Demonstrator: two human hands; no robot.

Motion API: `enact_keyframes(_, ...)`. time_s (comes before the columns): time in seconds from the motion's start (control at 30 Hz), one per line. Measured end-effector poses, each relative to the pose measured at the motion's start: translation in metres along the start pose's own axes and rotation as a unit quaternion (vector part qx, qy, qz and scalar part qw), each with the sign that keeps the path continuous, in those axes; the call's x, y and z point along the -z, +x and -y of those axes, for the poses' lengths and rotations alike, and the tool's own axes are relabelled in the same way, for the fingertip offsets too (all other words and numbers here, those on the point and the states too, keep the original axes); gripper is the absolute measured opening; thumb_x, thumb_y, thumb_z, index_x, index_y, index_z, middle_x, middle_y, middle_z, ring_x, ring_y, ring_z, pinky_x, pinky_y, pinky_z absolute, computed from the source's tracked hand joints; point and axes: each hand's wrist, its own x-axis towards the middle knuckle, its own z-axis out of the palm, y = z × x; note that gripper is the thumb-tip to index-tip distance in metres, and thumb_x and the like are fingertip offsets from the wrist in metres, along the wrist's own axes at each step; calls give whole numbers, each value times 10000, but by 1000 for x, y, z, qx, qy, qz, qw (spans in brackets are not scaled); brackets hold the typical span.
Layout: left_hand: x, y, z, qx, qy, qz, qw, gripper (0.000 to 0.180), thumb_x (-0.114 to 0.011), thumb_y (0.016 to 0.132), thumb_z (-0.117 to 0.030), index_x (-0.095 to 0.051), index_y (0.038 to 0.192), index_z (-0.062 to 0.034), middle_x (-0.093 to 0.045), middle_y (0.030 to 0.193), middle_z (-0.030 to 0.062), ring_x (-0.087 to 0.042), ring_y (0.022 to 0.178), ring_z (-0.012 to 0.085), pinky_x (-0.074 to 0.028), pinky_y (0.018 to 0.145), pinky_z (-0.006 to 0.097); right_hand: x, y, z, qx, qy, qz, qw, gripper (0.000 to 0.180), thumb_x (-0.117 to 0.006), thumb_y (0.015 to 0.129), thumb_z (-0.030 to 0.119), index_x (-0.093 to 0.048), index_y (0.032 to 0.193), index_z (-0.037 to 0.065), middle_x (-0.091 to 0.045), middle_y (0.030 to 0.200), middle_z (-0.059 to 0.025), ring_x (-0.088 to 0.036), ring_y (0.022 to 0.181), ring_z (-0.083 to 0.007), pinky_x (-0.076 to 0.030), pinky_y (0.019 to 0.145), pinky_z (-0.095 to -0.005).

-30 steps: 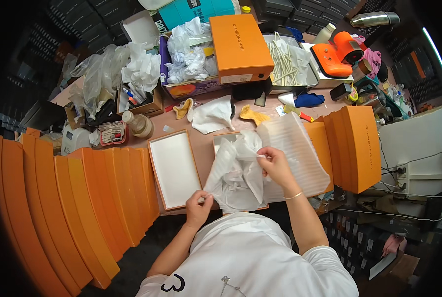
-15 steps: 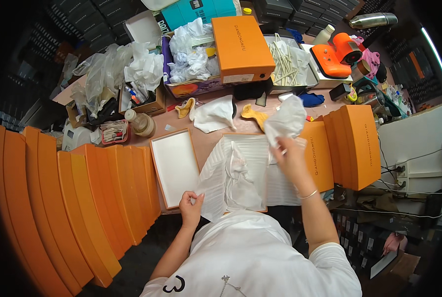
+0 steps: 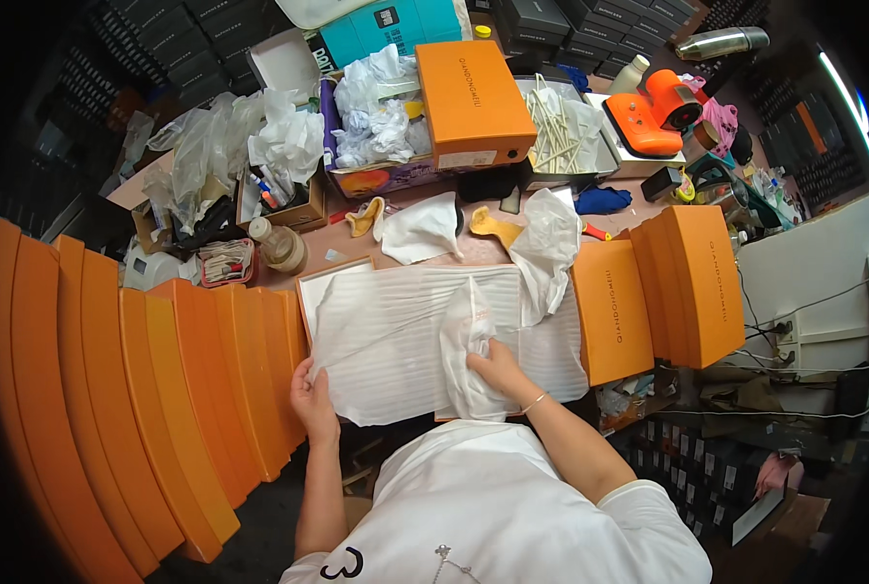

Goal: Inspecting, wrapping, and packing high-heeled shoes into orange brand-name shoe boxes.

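Head view: sheet of white ribbed wrapping paper (image 3: 405, 331), spread over an open white-lined box (image 3: 310, 285) at the near edge of the worktable (image 3: 473, 255); left hand (image 3: 313, 399) pinching the sheet's near-left corner, fingers closed on it; right hand (image 3: 498, 368) pressed on a bunched white tissue bundle (image 3: 466, 336) lying on the sheet, fingers curled around it; second crumpled white paper (image 3: 546, 243) just beyond, touching the sheet's far-right corner; stack of orange box lids (image 3: 162, 389) fanned to the left; upright orange boxes (image 3: 668, 282) just right of the sheet; closed orange box (image 3: 473, 97) further back on the table; orange tape dispenser (image 3: 653, 109) at far right
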Motion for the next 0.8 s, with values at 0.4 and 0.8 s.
enact_keyframes(0.4, 9, -38, -45, -167, 502, 66, 846, 539, -608, 821, 14, -451, 1336, 24, -485, 1259, 271, -484, 1179, 410, -371, 1031, 433, -64, 29, 26, -13, -62, 175, 982, 651, -671, 798, 389, -537, 1144, -146, -625, 1054, -303, -628, 948, -399, -492, 831, -431)
enact_keyframes(0.8, -68, 2, 77, 0, 308, 224, 925, 564, -582, 931, -261, -410, 1354, 71, -425, 1343, 240, -453, 1232, 340, -377, 1031, 378, 1, -11, -23, 140, -79, 5, 987, 615, -677, 797, 206, -451, 1317, -32, -579, 1127, -291, -566, 1049, -412, -447, 916, -440)
